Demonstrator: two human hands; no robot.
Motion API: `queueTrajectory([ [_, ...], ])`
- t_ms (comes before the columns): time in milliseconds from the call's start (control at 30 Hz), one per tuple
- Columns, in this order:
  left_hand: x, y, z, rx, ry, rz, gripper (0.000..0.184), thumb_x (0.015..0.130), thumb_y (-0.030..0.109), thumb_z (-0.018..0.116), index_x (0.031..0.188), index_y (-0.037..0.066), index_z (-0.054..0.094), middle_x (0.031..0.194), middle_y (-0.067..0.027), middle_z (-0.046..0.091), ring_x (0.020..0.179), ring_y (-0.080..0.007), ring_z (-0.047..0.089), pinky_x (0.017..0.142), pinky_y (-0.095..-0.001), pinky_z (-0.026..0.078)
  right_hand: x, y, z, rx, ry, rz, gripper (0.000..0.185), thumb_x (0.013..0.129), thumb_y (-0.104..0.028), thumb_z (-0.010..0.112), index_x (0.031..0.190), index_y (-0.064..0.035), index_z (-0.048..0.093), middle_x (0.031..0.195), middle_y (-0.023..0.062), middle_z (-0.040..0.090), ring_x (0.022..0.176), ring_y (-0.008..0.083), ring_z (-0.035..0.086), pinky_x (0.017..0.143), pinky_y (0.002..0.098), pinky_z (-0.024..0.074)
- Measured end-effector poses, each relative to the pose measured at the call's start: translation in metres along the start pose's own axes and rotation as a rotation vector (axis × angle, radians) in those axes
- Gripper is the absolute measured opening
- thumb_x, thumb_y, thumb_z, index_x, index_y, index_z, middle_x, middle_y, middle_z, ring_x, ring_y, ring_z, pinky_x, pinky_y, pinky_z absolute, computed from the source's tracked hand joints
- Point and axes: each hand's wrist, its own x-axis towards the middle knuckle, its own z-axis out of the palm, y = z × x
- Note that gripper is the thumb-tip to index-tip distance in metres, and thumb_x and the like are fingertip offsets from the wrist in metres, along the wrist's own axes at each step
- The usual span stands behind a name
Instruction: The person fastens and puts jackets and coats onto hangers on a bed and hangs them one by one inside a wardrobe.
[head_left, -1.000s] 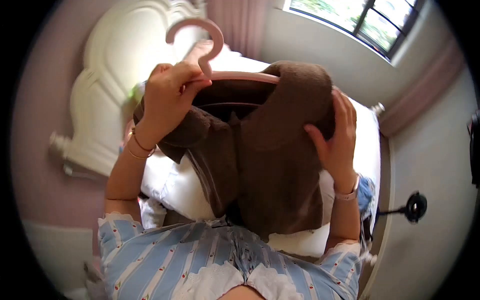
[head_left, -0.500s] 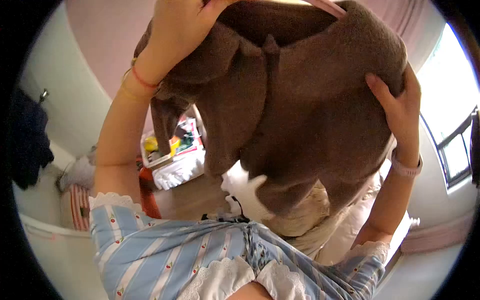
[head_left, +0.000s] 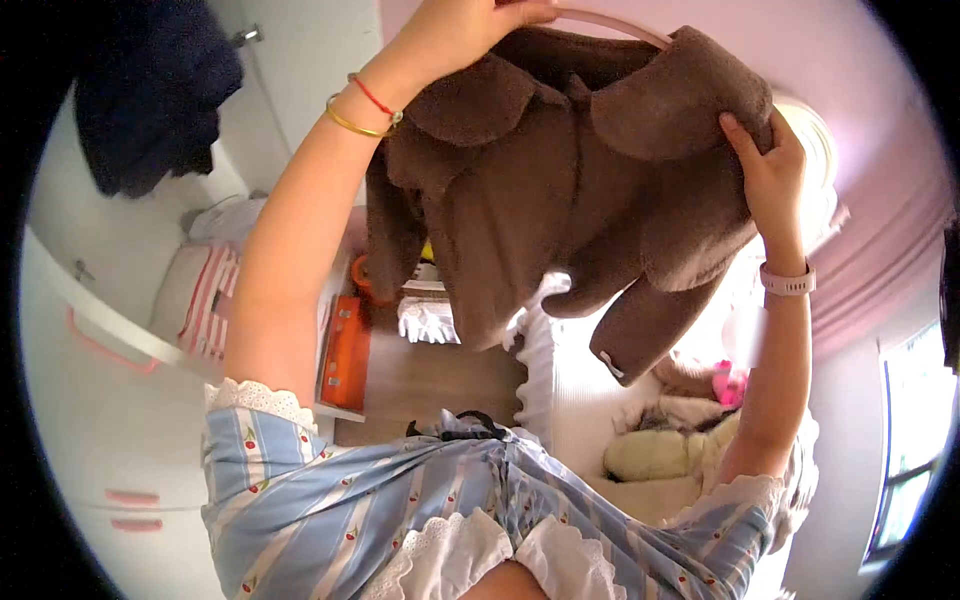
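A brown coat point(head_left: 560, 190) with a wide collar hangs in front of me on a pink hanger point(head_left: 615, 24), its sleeves dangling. My left hand point(head_left: 475, 25) pinches the hanger near the top edge of the view, left of the collar; the hook is out of view. At the coat's right side my right hand point(head_left: 768, 170) grips the cloth by the collar edge, thumb in front and the other fingers partly hidden behind it.
Dark clothing point(head_left: 155, 95) hangs by an open white wardrobe point(head_left: 110, 400) on the left. Below are an orange box point(head_left: 345, 350) and the wooden floor point(head_left: 430, 390). A white bed point(head_left: 575, 400) with rumpled fabrics stands right, near a pink curtain point(head_left: 880, 240) and window point(head_left: 915, 430).
My view has swung from the headboard to the wardrobe side. The coat on its hanger has come along and is held up higher, with both hands still on it.
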Motion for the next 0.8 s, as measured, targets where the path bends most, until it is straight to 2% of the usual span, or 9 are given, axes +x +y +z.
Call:
queueTrajectory([
  [33, 0.002, -0.002, -0.012, -0.463, 0.091, -0.261, 0.020, 0.083, 0.014, 0.066, 0.086, -0.003, 0.054, 0.073, -0.0130, 0.059, 0.071, -0.0280, 0.062, 0.064, -0.0329, 0.048, 0.007, 0.000, 0.021, 0.054, 0.012, -0.004, 0.038, 0.079, -0.027, 0.072, 0.097, 0.0052, 0.062, 0.084, 0.0135, 0.067, 0.075, 0.0176, 0.062, 0.070, 0.0295, 0.0482],
  [133, -0.012, -0.054, -0.039, -0.489, 0.076, -0.080, 0.027, 0.090, 0.023, 0.060, 0.100, -0.002, 0.053, 0.078, -0.0044, 0.058, 0.072, -0.0163, 0.062, 0.065, -0.0271, 0.051, 0.035, 0.000, 0.081, 0.179, -0.005, -0.070, 0.033, 0.080, -0.022, 0.071, 0.094, 0.0063, 0.061, 0.082, 0.0131, 0.067, 0.074, 0.0155, 0.060, 0.069, 0.0292, 0.0475],
  [200, -0.012, -0.069, -0.071, -0.554, 0.004, -0.410, 0.030, 0.094, 0.028, 0.053, 0.101, -0.001, 0.055, 0.080, -0.0054, 0.060, 0.073, -0.0118, 0.060, 0.065, -0.0258, 0.050, 0.058, 0.006, 0.124, 0.352, -0.051, -0.127, 0.031, 0.079, -0.020, 0.071, 0.092, 0.0070, 0.061, 0.082, 0.0130, 0.066, 0.074, 0.0132, 0.058, 0.069, 0.0287, 0.0468],
  [333, -0.019, -0.101, -0.112, -0.581, 0.151, -0.538, 0.030, 0.096, 0.029, 0.048, 0.099, 0.001, 0.059, 0.085, -0.0047, 0.062, 0.074, -0.0104, 0.059, 0.065, -0.0232, 0.049, 0.096, -0.013, 0.171, 0.511, -0.143, -0.227, 0.030, 0.079, -0.016, 0.070, 0.093, 0.0081, 0.060, 0.082, 0.0120, 0.066, 0.075, 0.0125, 0.056, 0.069, 0.0281, 0.0462],
  [400, -0.024, -0.097, -0.123, -0.077, 0.282, -0.493, 0.031, 0.096, 0.025, 0.050, 0.114, 0.002, 0.058, 0.093, -0.0055, 0.062, 0.083, -0.0110, 0.058, 0.077, -0.0261, 0.049, 0.129, -0.016, 0.210, 0.783, -0.175, -0.309, 0.030, 0.080, -0.015, 0.070, 0.094, 0.0086, 0.060, 0.083, 0.0117, 0.066, 0.076, 0.0131, 0.056, 0.071, 0.0275, 0.0460],
  [467, -0.047, -0.081, -0.125, 0.477, 0.539, -0.475, 0.029, 0.085, 0.017, 0.064, 0.111, 0.005, 0.059, 0.096, -0.0075, 0.066, 0.089, -0.0175, 0.062, 0.080, -0.0289, 0.047, 0.153, -0.030, 0.234, 0.847, -0.259, -0.219, 0.031, 0.080, -0.015, 0.070, 0.096, 0.0088, 0.060, 0.085, 0.0120, 0.067, 0.078, 0.0140, 0.057, 0.073, 0.0270, 0.0459],
  [567, -0.093, 0.013, -0.125, 0.889, 0.709, -0.409, 0.030, 0.082, 0.007, 0.063, 0.111, 0.001, 0.057, 0.108, -0.0136, 0.061, 0.099, -0.0229, 0.058, 0.084, -0.0317, 0.045, 0.176, -0.077, 0.264, 0.962, -0.309, -0.279, 0.033, 0.080, -0.016, 0.070, 0.097, 0.0101, 0.060, 0.087, 0.0145, 0.067, 0.080, 0.0158, 0.060, 0.074, 0.0281, 0.0469],
  [633, -0.132, 0.039, -0.117, 1.367, 0.631, -0.407, 0.028, 0.082, 0.000, 0.058, 0.110, 0.001, 0.057, 0.109, -0.0133, 0.059, 0.100, -0.0269, 0.056, 0.085, -0.0328, 0.043, 0.207, -0.113, 0.317, 1.028, -0.336, -0.265, 0.039, 0.079, -0.021, 0.072, 0.096, 0.0126, 0.060, 0.086, 0.0175, 0.067, 0.078, 0.0177, 0.061, 0.073, 0.0295, 0.0478],
  [800, -0.222, 0.113, -0.119, 1.837, 0.328, -0.412, 0.042, 0.083, 0.007, 0.057, 0.121, 0.003, 0.040, 0.125, -0.0178, 0.044, 0.117, -0.0324, 0.042, 0.101, -0.0459, 0.031, 0.259, -0.231, 0.376, 1.050, -0.358, -0.334, 0.046, 0.076, -0.028, 0.073, 0.093, 0.0137, 0.061, 0.083, 0.0185, 0.066, 0.074, 0.0187, 0.061, 0.071, 0.0300, 0.0479],
])
